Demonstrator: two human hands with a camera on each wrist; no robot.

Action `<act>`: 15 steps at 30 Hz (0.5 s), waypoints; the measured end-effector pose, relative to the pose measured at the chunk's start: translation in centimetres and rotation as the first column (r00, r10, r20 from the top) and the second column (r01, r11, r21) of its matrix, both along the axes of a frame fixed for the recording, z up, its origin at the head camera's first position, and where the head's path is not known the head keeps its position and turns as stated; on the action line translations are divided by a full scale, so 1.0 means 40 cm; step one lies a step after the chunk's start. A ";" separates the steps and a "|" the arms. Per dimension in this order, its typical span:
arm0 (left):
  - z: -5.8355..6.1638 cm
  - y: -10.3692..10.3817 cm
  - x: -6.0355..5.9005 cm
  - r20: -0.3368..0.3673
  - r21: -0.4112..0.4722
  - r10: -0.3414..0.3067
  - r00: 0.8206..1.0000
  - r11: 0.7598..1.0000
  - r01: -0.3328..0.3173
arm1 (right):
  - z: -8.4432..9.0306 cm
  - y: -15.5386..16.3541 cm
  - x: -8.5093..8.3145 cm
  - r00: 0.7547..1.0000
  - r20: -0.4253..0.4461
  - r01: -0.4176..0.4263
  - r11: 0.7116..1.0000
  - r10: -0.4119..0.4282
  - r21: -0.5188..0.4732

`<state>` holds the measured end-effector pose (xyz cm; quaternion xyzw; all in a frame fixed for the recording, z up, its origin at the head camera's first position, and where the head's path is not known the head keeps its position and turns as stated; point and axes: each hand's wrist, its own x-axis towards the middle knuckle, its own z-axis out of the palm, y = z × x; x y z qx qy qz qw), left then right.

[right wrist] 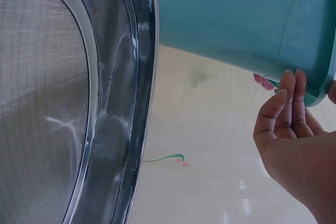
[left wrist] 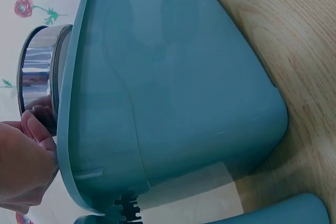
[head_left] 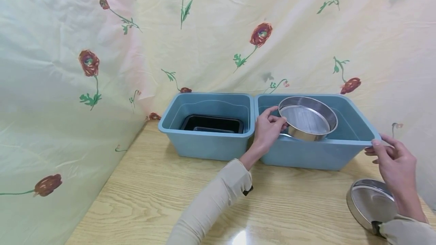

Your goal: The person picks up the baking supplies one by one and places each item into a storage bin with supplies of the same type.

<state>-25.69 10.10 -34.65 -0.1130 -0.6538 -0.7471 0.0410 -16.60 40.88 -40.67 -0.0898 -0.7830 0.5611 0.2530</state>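
Observation:
My left hand (head_left: 268,126) pinches the near left side of a round metal sieve (head_left: 308,133) with a mesh bottom. The sieve is held at the top of the right-hand blue bin (head_left: 303,156), over its front rim. In the left wrist view the sieve's shiny wall (left wrist: 38,72) shows beyond the bin's rim, with the left hand (left wrist: 26,166) at its edge. My right hand (head_left: 396,162) holds that bin's front right corner, thumb on the rim and fingers under it. A second metal sieve (head_left: 372,203) leans near the right wrist, partly hidden by the arm.
A second blue bin (head_left: 207,144) stands to the left, side by side with the first, with a black tray (head_left: 212,122) inside. Both are on a wooden table (head_left: 143,199). A flowered cloth (head_left: 211,48) hangs behind and at the left.

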 end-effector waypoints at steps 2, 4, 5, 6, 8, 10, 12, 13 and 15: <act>0.001 0.002 -0.002 0.000 -0.011 0.009 1.000 1.000 -0.009 | 0.000 0.000 0.000 1.000 0.006 -0.003 1.000 0.003 -0.008; 0.003 0.002 -0.003 -0.003 -0.020 0.013 1.000 1.000 -0.013 | 0.001 0.000 0.000 1.000 0.008 -0.006 1.000 0.006 -0.016; 0.004 0.003 -0.005 -0.003 -0.021 0.014 1.000 1.000 -0.014 | 0.001 0.000 -0.001 1.000 0.008 -0.006 1.000 0.006 -0.017; 0.005 0.004 -0.007 -0.005 -0.021 0.016 1.000 1.000 -0.016 | 0.002 0.000 -0.001 1.000 0.007 -0.006 1.000 0.007 -0.018; 0.006 0.004 -0.009 -0.002 -0.023 0.016 1.000 1.000 -0.016 | 0.002 0.000 -0.001 1.000 0.005 -0.008 1.000 0.008 -0.016; 0.006 0.004 -0.011 0.004 -0.024 0.018 1.000 1.000 -0.018 | 0.002 0.000 -0.001 1.000 0.004 -0.010 1.000 0.010 -0.012; 0.005 0.004 -0.013 0.012 -0.030 0.023 1.000 0.999 -0.022 | 0.002 0.001 -0.001 1.000 0.006 -0.011 1.000 0.011 -0.011; 0.005 0.004 -0.014 0.017 -0.032 0.024 1.000 0.999 -0.024 | 0.001 0.001 -0.001 1.000 0.008 -0.011 1.000 0.011 -0.010; 0.005 0.005 -0.015 0.018 -0.040 0.029 0.999 0.999 -0.028 | 0.001 0.001 -0.002 1.000 0.011 -0.010 1.000 0.010 -0.009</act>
